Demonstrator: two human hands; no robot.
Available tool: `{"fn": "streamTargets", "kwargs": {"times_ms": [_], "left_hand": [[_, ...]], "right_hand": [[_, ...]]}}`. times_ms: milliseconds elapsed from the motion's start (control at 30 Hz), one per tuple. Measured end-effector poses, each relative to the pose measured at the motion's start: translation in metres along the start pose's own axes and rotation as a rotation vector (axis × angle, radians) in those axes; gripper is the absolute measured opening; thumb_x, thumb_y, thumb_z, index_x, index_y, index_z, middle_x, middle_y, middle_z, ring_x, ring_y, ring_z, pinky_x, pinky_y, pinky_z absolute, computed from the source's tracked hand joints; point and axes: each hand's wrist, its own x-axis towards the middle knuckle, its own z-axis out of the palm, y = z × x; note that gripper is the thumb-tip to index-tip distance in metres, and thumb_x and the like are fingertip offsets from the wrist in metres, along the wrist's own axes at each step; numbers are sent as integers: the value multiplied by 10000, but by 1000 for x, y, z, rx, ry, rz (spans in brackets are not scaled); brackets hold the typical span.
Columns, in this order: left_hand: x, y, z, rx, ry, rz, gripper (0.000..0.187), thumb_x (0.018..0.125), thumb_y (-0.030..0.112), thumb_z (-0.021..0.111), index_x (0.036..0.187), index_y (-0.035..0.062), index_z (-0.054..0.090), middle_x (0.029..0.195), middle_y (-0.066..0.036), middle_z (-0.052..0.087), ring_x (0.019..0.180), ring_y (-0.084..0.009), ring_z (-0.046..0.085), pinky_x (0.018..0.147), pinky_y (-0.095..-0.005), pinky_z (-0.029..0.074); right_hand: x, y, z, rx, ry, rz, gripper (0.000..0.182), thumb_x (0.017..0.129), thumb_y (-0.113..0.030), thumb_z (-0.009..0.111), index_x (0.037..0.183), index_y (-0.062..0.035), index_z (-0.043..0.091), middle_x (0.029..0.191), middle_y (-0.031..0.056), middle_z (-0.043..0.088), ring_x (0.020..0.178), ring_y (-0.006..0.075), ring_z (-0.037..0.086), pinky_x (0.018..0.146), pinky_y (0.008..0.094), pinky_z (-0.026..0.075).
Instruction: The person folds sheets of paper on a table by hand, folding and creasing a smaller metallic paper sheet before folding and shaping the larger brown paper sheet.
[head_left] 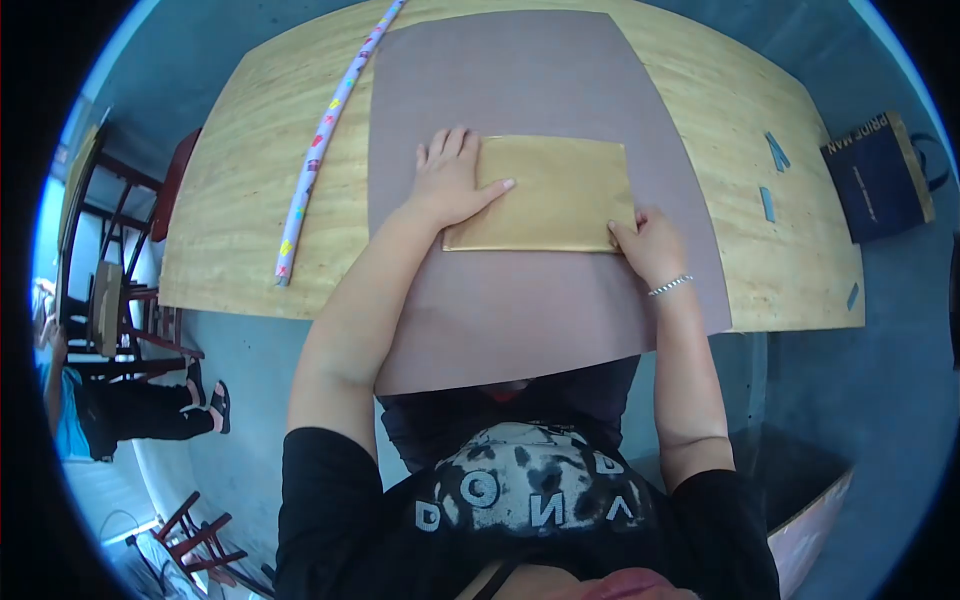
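A flat, gold-brown rectangular packet [550,195] lies on a large mauve-brown sheet [500,80], which hangs over the table's near edge. My left hand [450,185] rests with fingers spread at the packet's left side, its thumb on the packet and its other fingers on the sheet. At the lower right corner, my right hand [652,245] pinches the packet's edge between thumb and fingers. A bracelet circles my right wrist.
A long patterned roll [325,135] lies left of the sheet on the wooden table [240,180]. Small grey-blue pieces [767,204] lie at the right, beside a dark bag [875,185]. Chairs and a seated person [130,405] are at the far left.
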Motion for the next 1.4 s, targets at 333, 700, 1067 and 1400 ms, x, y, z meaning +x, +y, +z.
{"fn": "streamTargets", "kwargs": {"times_ms": [333,700,1067,1400], "left_hand": [[60,-10,-24,-125,-196,-29,618,720,585,768,1066,86,657,1230,-160,577,1269,-347,433,1032,-487,383],[54,-39,-12,-501,-432,-72,371,811,393,788,926,61,670,745,-75,668,663,-190,626,618,-351,496],[-52,-32,-15,-557,-311,-265,363,911,379,687,780,44,638,654,-63,631,597,-153,568,566,-354,449],[-96,-22,-35,-924,-386,-369,241,955,251,684,894,18,678,752,13,679,666,-31,562,605,-215,448]], "right_hand": [[3,28,13,212,36,-57,229,840,-217,732,831,-5,648,741,132,679,679,248,648,645,377,510],[10,45,17,389,114,-48,193,871,-165,700,965,3,689,806,118,693,707,204,658,680,340,528],[-47,44,11,278,318,-162,250,882,-83,677,1109,23,666,976,135,693,793,196,665,728,308,544],[-59,21,17,127,252,-417,350,879,-114,704,1187,31,624,1125,200,662,1005,282,657,866,367,523]]}}
